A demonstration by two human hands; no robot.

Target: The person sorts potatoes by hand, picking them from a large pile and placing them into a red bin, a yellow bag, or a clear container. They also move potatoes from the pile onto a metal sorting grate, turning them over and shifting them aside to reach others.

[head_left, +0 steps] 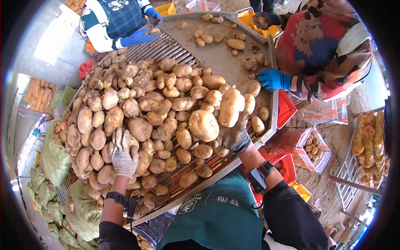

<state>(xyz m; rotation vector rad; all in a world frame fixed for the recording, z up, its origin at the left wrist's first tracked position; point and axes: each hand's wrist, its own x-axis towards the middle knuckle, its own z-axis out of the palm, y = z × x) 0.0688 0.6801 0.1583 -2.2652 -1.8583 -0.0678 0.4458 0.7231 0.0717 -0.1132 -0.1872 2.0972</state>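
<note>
A big heap of potatoes covers the left and middle of a metal sorting table with a slatted part. My left hand, in a pale striped glove, lies on the potatoes at the heap's near side, palm down with its fingers spread. In a dark, dirty glove, my right hand is at the heap's right side, its fingers around the lower end of a large oblong potato. A large round potato is just left of that hand. Part of the right palm is hidden.
Across the table a co-worker in blue gloves stands at the far left; another, in a patterned top, reaches in from the right. Red crates and a basket of potatoes stand right. Green sacks lie left.
</note>
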